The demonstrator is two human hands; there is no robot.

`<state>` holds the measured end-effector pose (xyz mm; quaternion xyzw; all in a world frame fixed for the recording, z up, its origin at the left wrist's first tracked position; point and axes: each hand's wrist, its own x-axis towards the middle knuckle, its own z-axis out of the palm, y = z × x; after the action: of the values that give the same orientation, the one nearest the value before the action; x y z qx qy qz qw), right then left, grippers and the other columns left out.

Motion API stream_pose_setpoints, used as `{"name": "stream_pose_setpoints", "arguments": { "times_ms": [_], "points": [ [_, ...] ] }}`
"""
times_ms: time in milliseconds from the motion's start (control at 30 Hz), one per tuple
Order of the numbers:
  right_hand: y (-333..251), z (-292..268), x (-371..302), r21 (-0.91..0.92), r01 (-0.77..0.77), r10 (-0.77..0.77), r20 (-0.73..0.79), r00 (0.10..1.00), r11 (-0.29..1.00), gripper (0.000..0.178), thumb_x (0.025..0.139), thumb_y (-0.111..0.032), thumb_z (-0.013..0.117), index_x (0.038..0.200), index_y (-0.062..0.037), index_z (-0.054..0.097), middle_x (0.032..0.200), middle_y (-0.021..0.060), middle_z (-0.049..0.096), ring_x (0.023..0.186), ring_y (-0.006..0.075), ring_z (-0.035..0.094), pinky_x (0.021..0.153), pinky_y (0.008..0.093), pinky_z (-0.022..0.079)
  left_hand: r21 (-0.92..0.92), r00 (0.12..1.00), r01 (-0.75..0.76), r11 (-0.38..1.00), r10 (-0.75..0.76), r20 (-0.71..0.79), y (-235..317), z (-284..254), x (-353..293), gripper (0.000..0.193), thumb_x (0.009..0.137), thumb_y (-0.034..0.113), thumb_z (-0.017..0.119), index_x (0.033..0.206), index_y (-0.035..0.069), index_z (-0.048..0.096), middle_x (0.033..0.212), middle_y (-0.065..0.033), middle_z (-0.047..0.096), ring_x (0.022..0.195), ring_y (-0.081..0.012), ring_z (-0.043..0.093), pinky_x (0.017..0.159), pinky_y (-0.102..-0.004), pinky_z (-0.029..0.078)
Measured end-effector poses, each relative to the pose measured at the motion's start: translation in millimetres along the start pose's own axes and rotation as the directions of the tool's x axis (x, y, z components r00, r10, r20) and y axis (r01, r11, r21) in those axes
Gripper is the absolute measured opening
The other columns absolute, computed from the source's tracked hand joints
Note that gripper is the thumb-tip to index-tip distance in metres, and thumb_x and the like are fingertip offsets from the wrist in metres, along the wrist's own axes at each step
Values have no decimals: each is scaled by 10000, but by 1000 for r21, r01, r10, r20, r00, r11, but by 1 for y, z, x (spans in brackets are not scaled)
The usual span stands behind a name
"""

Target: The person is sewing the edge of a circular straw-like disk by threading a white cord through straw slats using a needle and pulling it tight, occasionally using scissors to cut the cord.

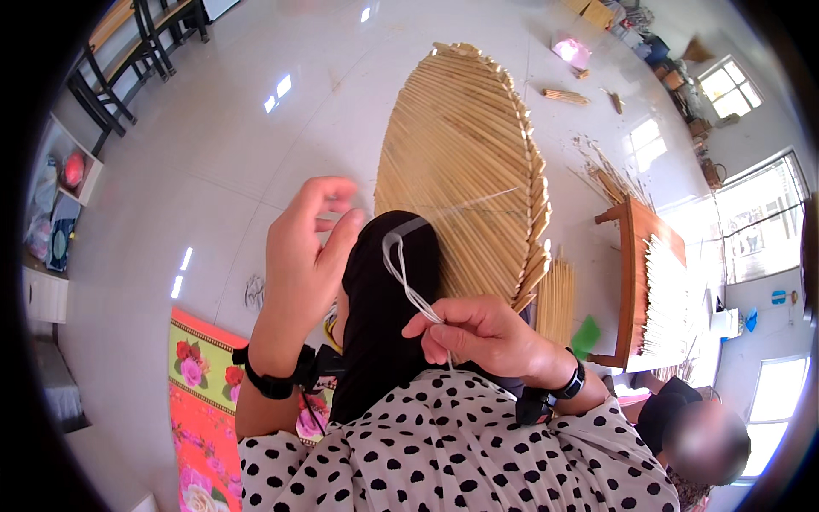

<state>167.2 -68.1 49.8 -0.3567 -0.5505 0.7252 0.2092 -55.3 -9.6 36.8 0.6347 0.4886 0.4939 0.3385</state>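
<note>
My right hand (473, 333) is closed in front of my lap, pinching a bundle of thin white cord (401, 269) between thumb and fingers. A doubled loop of the cord stands up from the grip over my black-clad knee, and a loose end hangs below. Away to the left, my left hand (309, 243) is raised with curved fingers apart from the thumb; nothing shows in it, and its fingertips are slightly blurred. Beyond my knee lies a long pointed-oval mat of pale, slanting stalks (461, 145), with a knotted edge along its right side. My knee hides its near left part.
A wooden stand (631, 273) at the right bears a row of pale stalks, with a stalk bundle (556, 294) nearer me. Loose stalks (610, 175) litter the floor. A flowered mat (200, 392) lies at left, chairs (128, 60) stand far left, and another person (691, 435) is at lower right.
</note>
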Motion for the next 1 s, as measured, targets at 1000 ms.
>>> {"name": "stream_pose_setpoints", "arguments": {
  "times_ms": [1000],
  "points": [
    [-10, -18, -2, 625, 455, -294, -349, 890, 635, 478, 866, -118, 523, 1331, -34, 445, 1309, 140, 525, 1314, 285, 427, 1111, 404, 322, -276, 968, 17, 961, 53, 245, 20, 46, -47, 84, 822, 4, 692, 858, -8, 617, 752, -76, 641, 625, -132, 636, 588, -246, 498]
  ]
}}
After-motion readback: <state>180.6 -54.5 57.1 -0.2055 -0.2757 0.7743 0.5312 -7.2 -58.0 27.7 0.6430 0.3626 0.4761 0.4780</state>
